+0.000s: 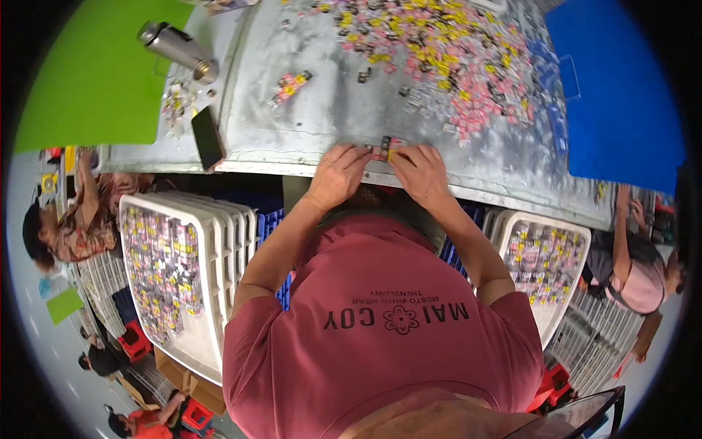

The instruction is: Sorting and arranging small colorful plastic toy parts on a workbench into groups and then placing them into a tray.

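At the near edge of the metal table [292, 135], my left hand [341, 173] and my right hand [421, 173] face each other, fingers bent and pinched. Between them is a short row of small pink, black and yellow pieces [384, 148], too small to name for sure. The left fingertips press on its left end, the right fingertips on its right end. Farther back a large loose pile of like pieces [468, 62], pink, yellow, black and clear, spreads over the table. A small cluster of these pieces [290, 86] lies apart to the left.
A steel flask [175, 48] and a dark phone [208, 137] lie at the left. Green [88, 80] and blue [621, 88] panels flank the table. White trays of pieces are stacked beside me, left [210, 241] and right [553, 322]. Other people work at both sides.
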Demonstrator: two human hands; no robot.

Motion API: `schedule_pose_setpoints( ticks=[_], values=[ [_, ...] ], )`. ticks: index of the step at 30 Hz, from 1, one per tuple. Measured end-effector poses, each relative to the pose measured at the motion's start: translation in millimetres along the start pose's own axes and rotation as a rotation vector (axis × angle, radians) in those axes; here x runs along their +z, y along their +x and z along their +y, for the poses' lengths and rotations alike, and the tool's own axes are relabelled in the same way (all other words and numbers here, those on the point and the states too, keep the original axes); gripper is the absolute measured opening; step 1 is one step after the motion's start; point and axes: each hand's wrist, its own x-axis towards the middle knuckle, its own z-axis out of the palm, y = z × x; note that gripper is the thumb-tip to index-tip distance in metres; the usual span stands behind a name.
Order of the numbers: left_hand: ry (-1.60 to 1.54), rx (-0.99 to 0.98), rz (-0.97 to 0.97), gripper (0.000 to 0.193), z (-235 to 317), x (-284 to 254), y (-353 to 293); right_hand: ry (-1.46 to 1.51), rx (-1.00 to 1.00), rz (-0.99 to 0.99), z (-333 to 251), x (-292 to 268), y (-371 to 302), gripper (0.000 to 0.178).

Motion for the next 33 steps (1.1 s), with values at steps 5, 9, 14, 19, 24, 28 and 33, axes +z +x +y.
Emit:
schedule_pose_setpoints(
  ticks=[5,9,14,19,24,28,33],
  values=[
    [-0.189,0.022,-0.03,0.045,-3.4,24.9,-9.3,-0.072,0.012,-0.139,-1.0,9.8,-16.9,0.035],
    [-0.17,0.126,-0.061,0.072,-0.9,52.4,-12.5,-0.205,-0.031,-0.182,8.6,18.3,-56.5,0.05],
    [0.157,0.132,-0.122,0.089,6.7,70.4,-24.0,-0.297,-0.096,-0.263,8.3,9.7,-67.8,0.062],
    [0.159,0.116,-0.059,0.089,0.8,81.2,-21.7,-0.304,-0.138,-0.309,19.8,10.4,-67.8,0.069],
    [0.21,0.113,-0.002,0.091,0.0,85.7,-18.7,-0.291,-0.122,-0.254,39.4,12.1,-66.3,0.074],
    [0.211,0.119,-0.028,0.092,0.9,87.3,-20.2,-0.493,0.038,-0.498,8.4,1.1,-48.1,0.08],
    [0.272,0.181,0.152,0.08,-9.7,97.3,-13.5,-0.522,-0.011,-0.462,60.1,28.2,-78.3,0.081]
  ],
)
